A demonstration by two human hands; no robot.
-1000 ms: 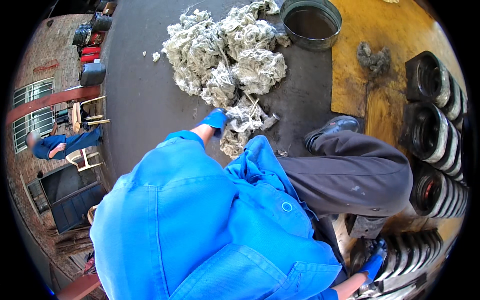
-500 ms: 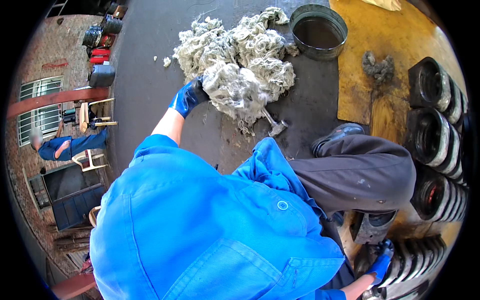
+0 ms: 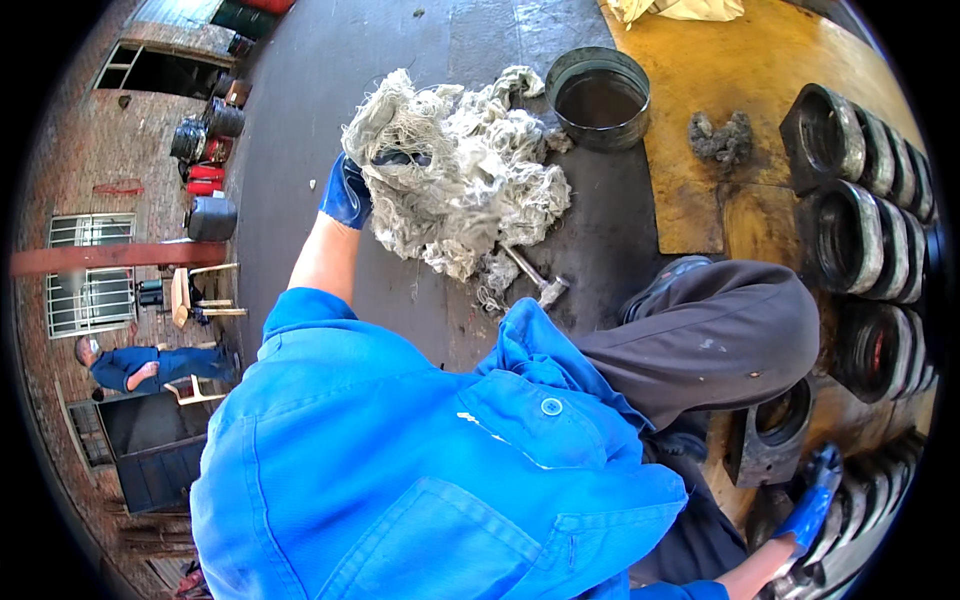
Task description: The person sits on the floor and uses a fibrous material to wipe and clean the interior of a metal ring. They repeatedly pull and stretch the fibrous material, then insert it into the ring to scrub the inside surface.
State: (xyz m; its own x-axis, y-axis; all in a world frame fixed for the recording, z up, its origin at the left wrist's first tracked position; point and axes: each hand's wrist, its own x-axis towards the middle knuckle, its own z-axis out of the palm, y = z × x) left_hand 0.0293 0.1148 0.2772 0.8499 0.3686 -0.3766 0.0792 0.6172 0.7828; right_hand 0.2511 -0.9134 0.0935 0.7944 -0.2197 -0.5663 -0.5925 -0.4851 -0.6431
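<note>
My left hand (image 3: 347, 192), in a blue rubber glove, is closed on a loose wad of grey-white cotton waste (image 3: 400, 110) at the left of a larger tangled heap (image 3: 515, 170). Strands of the wad partly cover its fingers. A hammer (image 3: 540, 282) lies on the dark floor, its handle running in under the heap. At the lower right, my right hand (image 3: 815, 500), gloved in blue too, rests against a row of dark metal blocks with round openings (image 3: 865, 490). Its fingers are small and dark there, so their grip is unclear.
Beyond the heap stands a round pan of dark liquid (image 3: 600, 105). A dirty grey wad (image 3: 720, 138) lies on the yellow oily sheet (image 3: 690, 60). More ringed metal blocks (image 3: 850, 240) line the right. My bent knee (image 3: 740, 335) sits between. Far left, a person (image 3: 150, 365) is by a brick wall.
My left hand has raised and turned the cotton waste, which now stands up at the heap's left. My right hand stays by the metal blocks. The whole view has shifted.
</note>
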